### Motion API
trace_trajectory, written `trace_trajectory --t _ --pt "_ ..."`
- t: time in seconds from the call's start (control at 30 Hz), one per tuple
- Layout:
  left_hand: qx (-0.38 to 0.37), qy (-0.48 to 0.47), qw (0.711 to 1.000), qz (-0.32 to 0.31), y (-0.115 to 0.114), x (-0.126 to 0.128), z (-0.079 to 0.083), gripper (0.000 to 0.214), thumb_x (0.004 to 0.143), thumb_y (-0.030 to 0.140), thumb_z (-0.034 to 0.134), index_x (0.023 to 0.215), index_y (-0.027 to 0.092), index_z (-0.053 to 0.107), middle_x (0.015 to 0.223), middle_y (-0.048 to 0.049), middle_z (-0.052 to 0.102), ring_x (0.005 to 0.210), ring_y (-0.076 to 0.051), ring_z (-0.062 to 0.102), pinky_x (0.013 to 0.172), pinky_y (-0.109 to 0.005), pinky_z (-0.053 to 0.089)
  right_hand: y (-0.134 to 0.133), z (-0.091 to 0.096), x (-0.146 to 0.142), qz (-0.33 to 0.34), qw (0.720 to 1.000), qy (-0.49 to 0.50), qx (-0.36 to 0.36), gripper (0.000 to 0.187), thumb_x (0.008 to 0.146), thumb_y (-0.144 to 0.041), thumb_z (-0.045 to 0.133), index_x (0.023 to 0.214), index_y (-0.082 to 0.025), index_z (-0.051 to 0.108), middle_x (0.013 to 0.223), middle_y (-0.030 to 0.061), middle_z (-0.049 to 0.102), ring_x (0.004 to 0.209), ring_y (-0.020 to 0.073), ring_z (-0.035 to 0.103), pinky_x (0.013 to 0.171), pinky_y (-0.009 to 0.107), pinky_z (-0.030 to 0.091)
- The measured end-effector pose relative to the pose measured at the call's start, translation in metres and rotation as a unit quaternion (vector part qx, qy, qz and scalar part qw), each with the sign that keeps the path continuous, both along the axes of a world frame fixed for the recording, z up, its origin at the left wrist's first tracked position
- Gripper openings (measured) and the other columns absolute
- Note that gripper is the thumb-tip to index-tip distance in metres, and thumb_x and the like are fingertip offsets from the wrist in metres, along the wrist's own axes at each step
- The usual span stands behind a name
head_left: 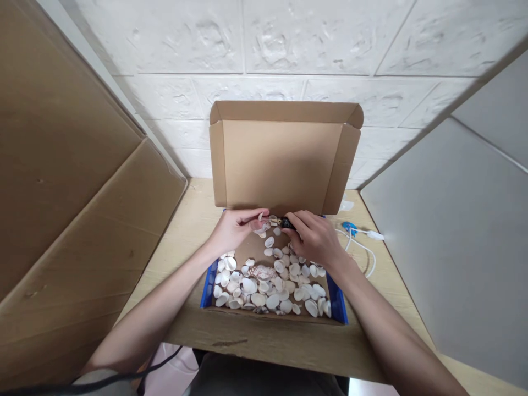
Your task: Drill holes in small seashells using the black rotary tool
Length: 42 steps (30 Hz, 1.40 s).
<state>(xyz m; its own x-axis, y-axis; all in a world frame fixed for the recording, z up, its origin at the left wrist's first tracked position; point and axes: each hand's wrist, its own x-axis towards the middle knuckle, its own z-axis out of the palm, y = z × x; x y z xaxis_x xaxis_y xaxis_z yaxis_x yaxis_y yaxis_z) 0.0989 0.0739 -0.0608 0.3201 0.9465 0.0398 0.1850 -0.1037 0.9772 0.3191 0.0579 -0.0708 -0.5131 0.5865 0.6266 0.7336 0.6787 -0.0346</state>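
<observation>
My left hand [238, 228] is closed by its fingertips around a pale pinkish shell [262, 226], partly hidden by the fingers. From the right, my right hand [315, 237] grips a small black object with a gold-coloured metal end [285, 222], whose kind I cannot make out. The metal end points left and sits close to the pinkish shell; whether they touch is unclear. Both hands are over the far part of an open cardboard box with blue sides [339, 300]. Many loose white shells [272, 301] lie in it, around one larger, rough, pinkish-brown shell [262, 272].
The box's brown lid [282, 159] stands upright before a white brick-patterned wall [272, 38]. Right of the box, a white cable [373, 258] and a blue item [349, 227] lie on the wooden table [177, 324]. Cardboard [82, 165] borders the left, a grey panel [454, 231] the right.
</observation>
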Motion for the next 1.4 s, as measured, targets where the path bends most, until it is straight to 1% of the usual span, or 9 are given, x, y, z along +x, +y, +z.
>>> trace_trajectory --t 0.17,0.37,0.43,0.57,0.67,0.8,0.9,1.1,1.4 --pt "0.006 0.009 1.0 -0.006 0.0005 0.0004 -0.0018 0.035 0.08 0.032 0.067 0.111 0.017 0.07 0.112 -0.0089 0.072 0.104 -0.024 0.067 0.095 -0.038 0.052 0.0006 -0.0007 0.0015 0.008 0.998 -0.005 -0.056 0.022 0.093 -0.027 0.045 0.099 -0.012 0.06 0.076 0.0058 0.062 0.063 0.0151 0.055 0.052 0.028 0.036" --pt "0.006 0.001 1.0 -0.003 0.0008 -0.0003 -0.0023 0.038 0.08 0.036 0.068 0.113 0.016 0.069 0.113 -0.0103 0.071 0.105 -0.025 0.067 0.095 -0.038 0.052 0.0013 -0.0013 0.0011 0.001 1.0 -0.006 -0.023 0.022 0.093 -0.027 0.045 0.101 -0.012 0.058 0.08 0.0078 0.064 0.068 0.0167 0.057 0.057 0.028 0.038" --pt "0.008 0.006 1.0 -0.001 0.0005 -0.0003 -0.0012 0.038 0.081 0.037 0.067 0.113 0.016 0.069 0.113 -0.0103 0.071 0.105 -0.025 0.067 0.095 -0.039 0.052 0.0012 -0.0013 0.0011 -0.003 1.0 -0.007 -0.027 0.023 0.094 -0.029 0.044 0.101 -0.013 0.058 0.08 0.0075 0.064 0.069 0.0166 0.057 0.057 0.028 0.038" --pt "0.011 0.031 0.999 -0.003 0.0002 -0.0001 0.0008 0.035 0.081 0.034 0.066 0.112 0.016 0.07 0.114 -0.0095 0.071 0.105 -0.024 0.067 0.094 -0.038 0.053 0.0013 -0.0028 0.0024 0.008 0.997 -0.004 -0.076 0.025 0.095 -0.032 0.042 0.098 -0.014 0.059 0.077 0.005 0.061 0.062 0.0141 0.053 0.051 0.027 0.033" --pt "0.003 0.03 1.0 -0.004 0.0006 0.0003 0.001 0.033 0.08 0.028 0.068 0.11 0.017 0.07 0.112 -0.0081 0.072 0.102 -0.022 0.069 0.093 -0.036 0.054 0.0015 -0.0035 0.0032 0.018 0.996 0.0 -0.093 0.025 0.095 -0.032 0.041 0.096 -0.014 0.059 0.076 0.0044 0.06 0.06 0.0131 0.052 0.05 0.027 0.031" --pt "-0.028 -0.012 0.999 0.008 0.0007 0.0015 0.0015 0.034 0.073 0.023 0.074 0.107 0.018 0.071 0.106 -0.0066 0.074 0.096 -0.022 0.071 0.091 -0.036 0.056 0.001 -0.0019 0.003 0.019 0.997 0.001 -0.08 0.025 0.095 -0.031 0.042 0.097 -0.013 0.059 0.077 0.0048 0.06 0.061 0.0131 0.052 0.051 0.026 0.032" --pt "-0.035 -0.028 0.999 0.016 -0.0002 0.0021 0.0032 0.037 0.07 0.025 0.077 0.105 0.017 0.072 0.107 -0.0072 0.074 0.099 -0.023 0.07 0.092 -0.036 0.056 0.0005 -0.0005 0.0028 0.017 0.998 -0.004 -0.068 0.024 0.095 -0.031 0.043 0.098 -0.013 0.059 0.076 0.0046 0.06 0.062 0.0135 0.053 0.052 0.026 0.033" --pt "-0.032 -0.019 0.999 0.023 -0.0011 0.0007 0.003 0.037 0.071 0.027 0.077 0.106 0.019 0.072 0.109 -0.007 0.073 0.102 -0.023 0.069 0.097 -0.037 0.053 0.0026 -0.0023 0.0023 0.018 0.999 0.008 -0.034 0.02 0.093 -0.028 0.046 0.102 -0.015 0.057 0.083 0.0077 0.065 0.071 0.0166 0.057 0.06 0.028 0.041" --pt "-0.037 -0.04 0.998 0.012 -0.0025 0.0011 0.0022 0.039 0.07 0.028 0.078 0.108 0.02 0.071 0.11 -0.0067 0.073 0.1 -0.022 0.07 0.095 -0.034 0.055 0.0011 -0.0027 0.0034 0.027 0.998 0.017 -0.059 0.02 0.093 -0.028 0.045 0.102 -0.013 0.057 0.08 0.007 0.063 0.068 0.0159 0.056 0.056 0.027 0.041"
